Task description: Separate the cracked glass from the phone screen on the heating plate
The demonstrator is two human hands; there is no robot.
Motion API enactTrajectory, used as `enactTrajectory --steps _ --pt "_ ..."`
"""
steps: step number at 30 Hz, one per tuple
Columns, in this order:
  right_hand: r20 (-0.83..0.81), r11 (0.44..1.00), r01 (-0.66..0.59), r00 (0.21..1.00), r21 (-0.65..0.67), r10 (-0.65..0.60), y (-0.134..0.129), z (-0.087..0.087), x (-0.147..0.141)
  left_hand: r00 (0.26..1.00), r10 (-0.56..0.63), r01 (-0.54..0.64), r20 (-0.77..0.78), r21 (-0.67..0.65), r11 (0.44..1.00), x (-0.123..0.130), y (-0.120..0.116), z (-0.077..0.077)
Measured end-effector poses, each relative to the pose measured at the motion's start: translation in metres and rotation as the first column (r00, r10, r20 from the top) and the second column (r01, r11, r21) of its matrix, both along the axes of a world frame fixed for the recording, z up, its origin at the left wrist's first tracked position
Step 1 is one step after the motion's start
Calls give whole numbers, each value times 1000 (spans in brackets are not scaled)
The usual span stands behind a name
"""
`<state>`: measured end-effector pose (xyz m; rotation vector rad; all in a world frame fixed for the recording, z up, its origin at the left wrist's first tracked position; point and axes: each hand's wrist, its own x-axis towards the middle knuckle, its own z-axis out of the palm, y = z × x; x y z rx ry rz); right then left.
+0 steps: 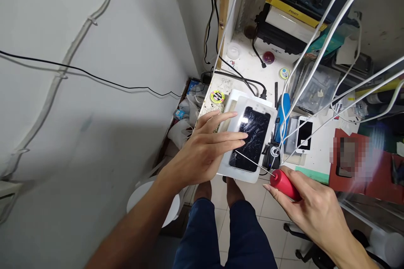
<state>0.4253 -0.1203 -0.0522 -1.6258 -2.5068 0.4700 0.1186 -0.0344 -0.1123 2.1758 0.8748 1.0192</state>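
Observation:
A black smartphone screen (252, 134) with scratches or smears lies on a white plate-like holder (243, 178) at the bench's front edge. My left hand (210, 143) rests with its fingers stretched out and spread over the screen's left side. In my right hand (311, 201) is a thin-shafted tool with a red handle (285, 184), perhaps a screwdriver or an awl. Its long metal shaft crosses the screen's lower part, and the tip reaches the lower left edge beside my left fingers. Whether the tip goes under the edge is too small to tell.
White cables (322, 46) hang across the right side. A blue tool (284, 117) and a white phone (304, 134) lie right of the holder. Farther right is a red mat (378, 176). Boxes (287, 21) are stacked behind. A white bin (151, 201) stands below left.

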Motion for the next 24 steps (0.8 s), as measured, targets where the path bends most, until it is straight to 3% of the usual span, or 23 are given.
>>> enactTrajectory --steps 24 --pt "-42 995 -70 997 -65 67 0 8 -3 1000 31 -31 3 35 999 1 3 -4"
